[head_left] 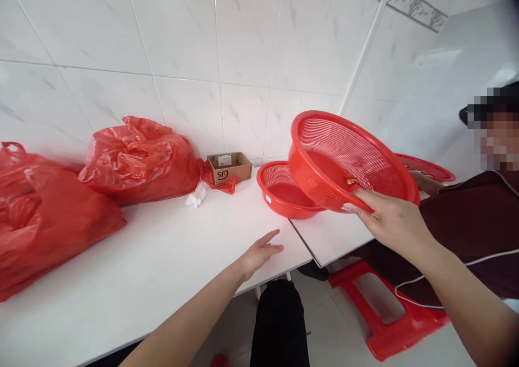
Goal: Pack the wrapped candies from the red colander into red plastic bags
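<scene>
My right hand grips the lower rim of a red plastic mesh basket, holding it tilted above the white table. A small yellow and red item lies inside that basket. Its edge overlaps a second red mesh basket, which stands on the table. My left hand hovers over the table near the table's seam, fingers apart and holding nothing. Below the raised basket, the nearest thing to it is the second basket.
Two full red plastic bags lie at the left against the tiled wall. A small SF cardboard box and white tissue sit behind. A co-worker at right holds a third red basket. A red stool stands on the floor.
</scene>
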`<state>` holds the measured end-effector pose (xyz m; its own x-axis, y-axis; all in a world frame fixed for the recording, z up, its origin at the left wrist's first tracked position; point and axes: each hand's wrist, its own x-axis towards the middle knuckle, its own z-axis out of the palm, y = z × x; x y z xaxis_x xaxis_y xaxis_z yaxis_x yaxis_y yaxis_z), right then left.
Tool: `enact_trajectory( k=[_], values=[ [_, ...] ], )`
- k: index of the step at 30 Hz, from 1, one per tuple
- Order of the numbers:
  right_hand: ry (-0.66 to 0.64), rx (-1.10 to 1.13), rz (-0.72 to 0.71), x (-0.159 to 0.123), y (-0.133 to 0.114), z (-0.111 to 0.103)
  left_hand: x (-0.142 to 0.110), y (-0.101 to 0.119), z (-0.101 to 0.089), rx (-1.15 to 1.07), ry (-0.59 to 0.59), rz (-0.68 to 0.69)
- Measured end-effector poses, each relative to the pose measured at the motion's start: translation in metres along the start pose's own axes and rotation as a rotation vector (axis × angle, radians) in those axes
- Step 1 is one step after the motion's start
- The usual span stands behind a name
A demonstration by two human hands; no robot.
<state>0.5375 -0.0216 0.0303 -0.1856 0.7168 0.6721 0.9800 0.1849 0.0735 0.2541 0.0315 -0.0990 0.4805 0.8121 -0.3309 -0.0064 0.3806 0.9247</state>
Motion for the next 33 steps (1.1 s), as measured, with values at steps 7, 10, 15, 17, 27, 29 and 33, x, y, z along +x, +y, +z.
enact_trajectory(
  k=[7, 10, 15, 17, 27, 29, 33],
  values=[
    [-0.173, 0.286, -0.335, -0.008, -0.090, -0.021, -0.079, -0.026, -0.018, 0.073, 0.028, 0.027],
    [-0.310, 0.380, -0.429, -0.016, -0.127, -0.024, -0.107, -0.033, -0.031, -0.081, 0.043, 0.081],
    [-0.516, 0.489, -0.465, -0.025, -0.164, -0.012, -0.144, -0.078, -0.055, -0.310, 0.267, -0.141],
    [-0.559, 0.469, -0.464, -0.026, -0.172, 0.003, -0.151, -0.103, -0.066, -0.445, 0.351, -0.259],
    [-0.469, 0.309, -0.310, -0.016, -0.196, 0.086, -0.137, -0.127, -0.104, -0.881, 0.718, -0.031],
    [-0.298, 0.487, -0.288, -0.024, -0.192, 0.086, -0.137, -0.126, -0.106, -0.887, 0.729, -0.033],
    [0.155, 0.662, 0.334, -0.067, -0.148, 0.098, -0.135, -0.128, -0.108, -0.910, 0.767, -0.010]
  ],
)
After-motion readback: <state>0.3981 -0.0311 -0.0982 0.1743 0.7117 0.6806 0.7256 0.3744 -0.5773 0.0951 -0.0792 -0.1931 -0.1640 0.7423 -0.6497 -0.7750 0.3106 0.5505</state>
